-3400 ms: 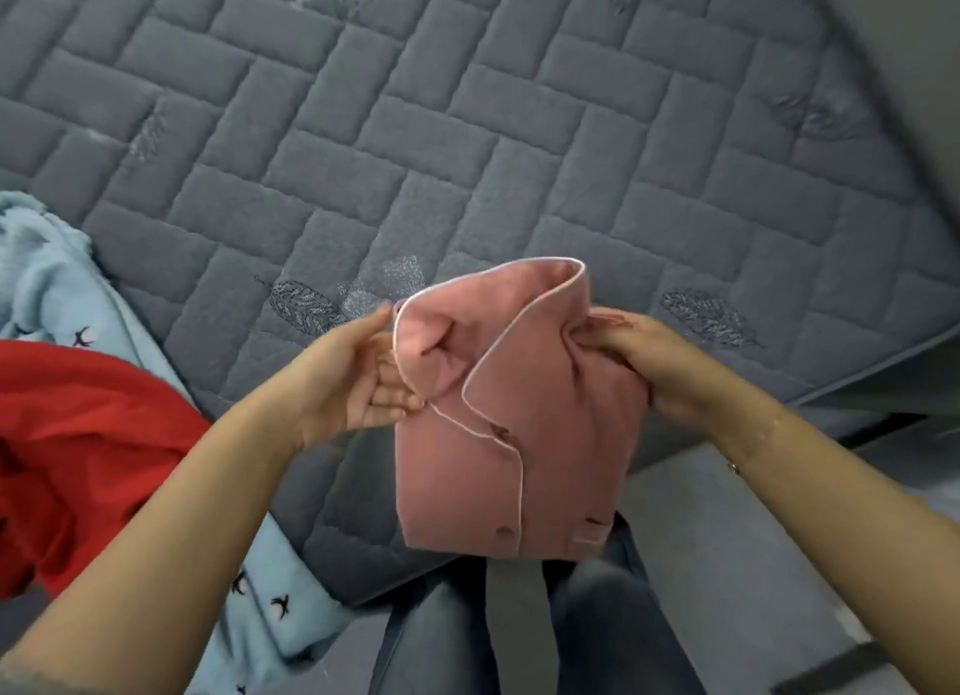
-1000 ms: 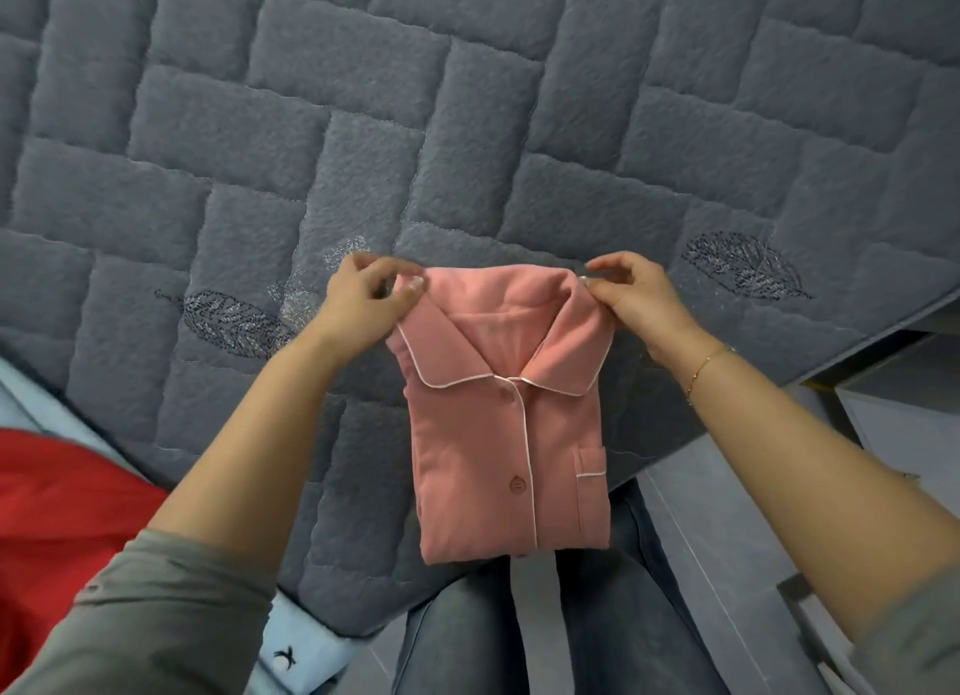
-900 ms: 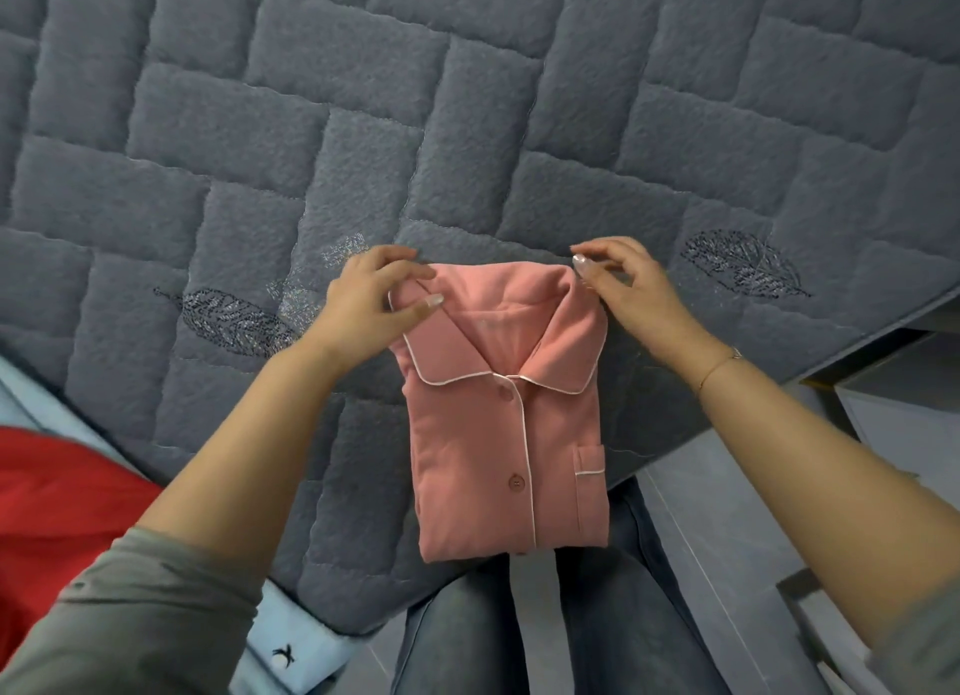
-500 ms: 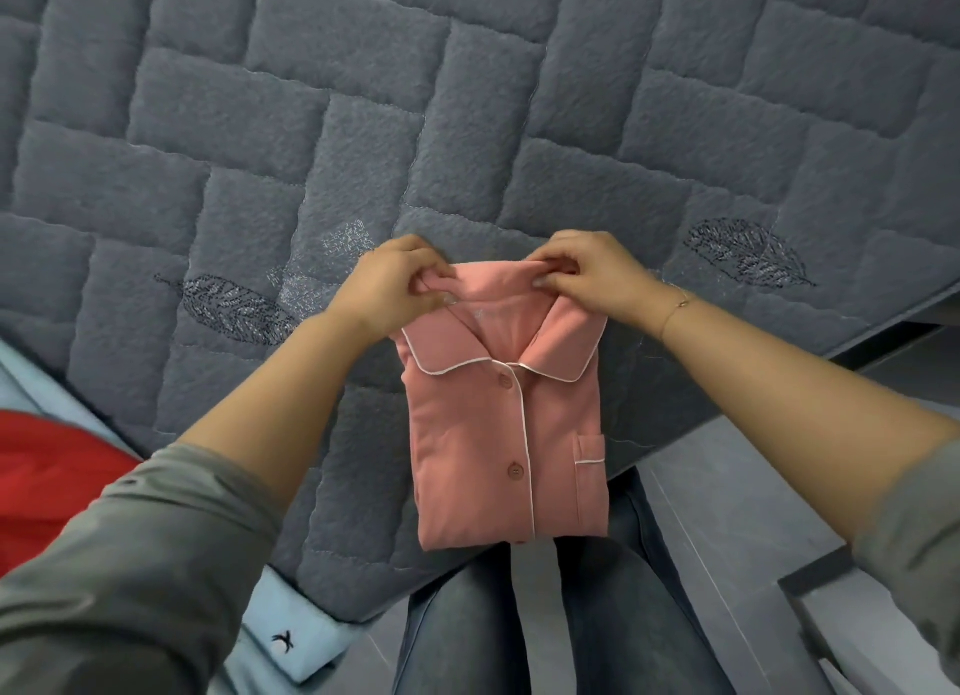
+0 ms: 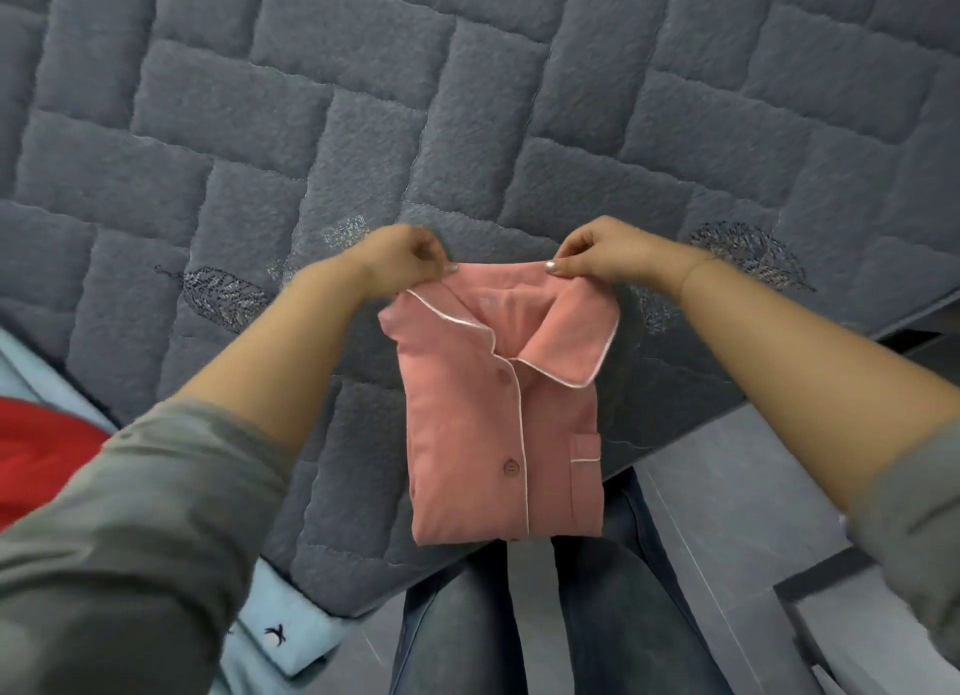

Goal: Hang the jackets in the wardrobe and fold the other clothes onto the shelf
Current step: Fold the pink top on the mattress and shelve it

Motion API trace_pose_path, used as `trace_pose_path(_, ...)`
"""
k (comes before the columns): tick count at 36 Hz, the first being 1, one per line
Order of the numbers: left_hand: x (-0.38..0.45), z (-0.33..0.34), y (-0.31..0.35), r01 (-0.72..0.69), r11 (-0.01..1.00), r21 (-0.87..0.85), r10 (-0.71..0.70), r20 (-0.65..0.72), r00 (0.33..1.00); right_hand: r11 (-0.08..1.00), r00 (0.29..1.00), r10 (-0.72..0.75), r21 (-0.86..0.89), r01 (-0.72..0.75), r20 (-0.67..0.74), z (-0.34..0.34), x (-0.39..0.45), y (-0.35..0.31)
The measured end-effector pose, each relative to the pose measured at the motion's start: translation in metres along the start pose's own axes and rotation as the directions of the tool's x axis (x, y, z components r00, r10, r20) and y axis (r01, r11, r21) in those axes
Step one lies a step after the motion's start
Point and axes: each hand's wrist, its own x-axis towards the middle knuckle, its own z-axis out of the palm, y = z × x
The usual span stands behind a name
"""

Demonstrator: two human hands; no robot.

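A bedroom in a home. A bed with a grey quilted mattress (image 5: 467, 123), stitched in a brick pattern with embroidered leaves, fills most of the view. Loose clothes lie on it: a folded pink shirt (image 5: 498, 424) near its edge, a red garment (image 5: 36, 460) and a pale blue one (image 5: 291, 637) at its left. Grey floor tiles (image 5: 727, 492) lie beside the bed.

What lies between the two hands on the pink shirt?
In the head view, only the shirt's collar band spans between the left hand and right hand.
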Motion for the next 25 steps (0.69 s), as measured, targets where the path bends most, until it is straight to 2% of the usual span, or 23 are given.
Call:
trace_pose_path(2,0.009,0.013,-0.007,0.007,0.999,-0.042,-0.014,-0.172,0.985,0.999,0.981,0.035,-0.027,-0.041,-0.193,0.01,0.008,0.008)
trace_pose_path(4,0.009,0.022,-0.014,-0.024,0.977,-0.21,-0.046,-0.319,0.947,0.996,0.922,0.047,0.091,-0.013,-0.384,0.018,0.005,0.015)
trace_pose_path(6,-0.003,0.029,-0.023,-0.089,0.923,-0.375,-0.103,-0.462,0.881,0.953,0.85,0.099,0.296,0.069,-0.517,0.028,-0.007,0.024)
trace_pose_path(9,-0.041,0.046,-0.039,-0.163,0.809,-0.565,-0.272,-0.605,0.748,0.882,0.752,0.179,0.442,0.163,-0.635,0.05,-0.037,0.041)
trace_pose_path(11,-0.068,0.068,-0.049,-0.139,0.726,-0.674,-0.388,-0.567,0.727,0.819,0.746,0.246,0.544,0.183,-0.62,0.072,-0.061,0.052)
trace_pose_path(15,-0.108,0.128,-0.053,0.01,0.533,-0.846,-0.478,-0.291,0.829,0.71,0.803,0.369,0.699,0.081,-0.469,0.124,-0.097,0.069)
trace_pose_path(18,-0.127,0.169,-0.052,0.137,0.499,-0.856,-0.473,-0.136,0.871,0.669,0.822,0.402,0.743,0.037,-0.403,0.162,-0.114,0.071)
trace_pose_path(20,-0.133,0.187,-0.052,0.159,0.529,-0.834,-0.479,-0.138,0.867,0.674,0.826,0.419,0.739,-0.004,-0.378,0.181,-0.12,0.073)
trace_pose_path(25,-0.136,0.19,-0.056,0.04,0.546,-0.837,-0.509,-0.293,0.81,0.69,0.795,0.453,0.724,-0.025,-0.405,0.19,-0.12,0.075)
